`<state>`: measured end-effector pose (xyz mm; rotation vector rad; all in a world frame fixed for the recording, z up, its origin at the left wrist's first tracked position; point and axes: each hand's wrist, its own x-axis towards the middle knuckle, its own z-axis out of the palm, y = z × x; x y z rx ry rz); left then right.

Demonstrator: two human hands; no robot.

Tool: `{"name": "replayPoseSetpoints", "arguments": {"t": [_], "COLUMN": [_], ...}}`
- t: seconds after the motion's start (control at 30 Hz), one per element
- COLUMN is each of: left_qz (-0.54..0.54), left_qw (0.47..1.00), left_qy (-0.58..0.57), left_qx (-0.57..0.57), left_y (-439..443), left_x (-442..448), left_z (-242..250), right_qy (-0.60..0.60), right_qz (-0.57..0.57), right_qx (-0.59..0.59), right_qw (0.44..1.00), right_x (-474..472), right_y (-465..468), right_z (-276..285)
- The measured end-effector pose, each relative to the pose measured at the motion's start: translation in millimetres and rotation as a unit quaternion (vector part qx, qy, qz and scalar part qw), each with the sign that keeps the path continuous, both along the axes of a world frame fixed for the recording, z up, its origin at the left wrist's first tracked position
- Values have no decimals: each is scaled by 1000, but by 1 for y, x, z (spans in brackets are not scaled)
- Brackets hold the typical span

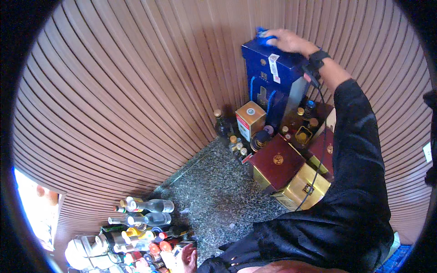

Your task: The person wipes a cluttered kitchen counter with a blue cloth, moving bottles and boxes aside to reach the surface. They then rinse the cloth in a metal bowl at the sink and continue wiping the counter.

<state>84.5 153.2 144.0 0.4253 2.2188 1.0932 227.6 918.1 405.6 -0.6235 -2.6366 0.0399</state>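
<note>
My right hand [285, 40] reaches to the top of a tall dark blue box [269, 70], its fingers closed on a bright blue cloth [263, 36] that touches the lid. A black band and a cable are at that wrist. At the bottom edge, my left hand [187, 257] is partly cut off by the frame, beside a pale object and a crowd of bottles [155, 247]. Whether it grips anything does not show. A gold and white box [251, 119] stands against the front of the blue box.
Dark red boxes [278, 158], a gold box [304, 187] and several small bottles [302, 136] crowd the right side of the speckled stone counter [218, 191]. Glass bottles [155, 205] stand at the lower left. Ribbed panelling [136, 85] rises behind.
</note>
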Motion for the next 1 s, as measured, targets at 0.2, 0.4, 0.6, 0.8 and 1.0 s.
{"name": "replayPoseSetpoints", "arguments": {"t": [0.2, 0.4, 0.6, 0.8, 1.0], "left_qz": [-32, -34, -50, -67, -46], "left_qw": [999, 999, 998, 997, 999], "left_qy": [3, -7, -19, -19, -21], "left_qx": [5, 12, 16, 16, 14], "left_y": [6, -7, -5, 5, -5], "left_x": [4, -1, -3, 0, 4], "left_z": [-7, -11, -20, -23, -24], "right_qy": [53, 107, 87, 169, -1], "right_qz": [48, -259, -82, -139, -358], "right_qx": [-7, 85, 39, 52, -23], "right_qw": [997, 956, 992, 974, 933], "right_x": [61, 80, 43, 6, -67], "right_y": [-30, -8, -101, -48, 8], "right_z": [-7, -14, -29, 26, -13]}}
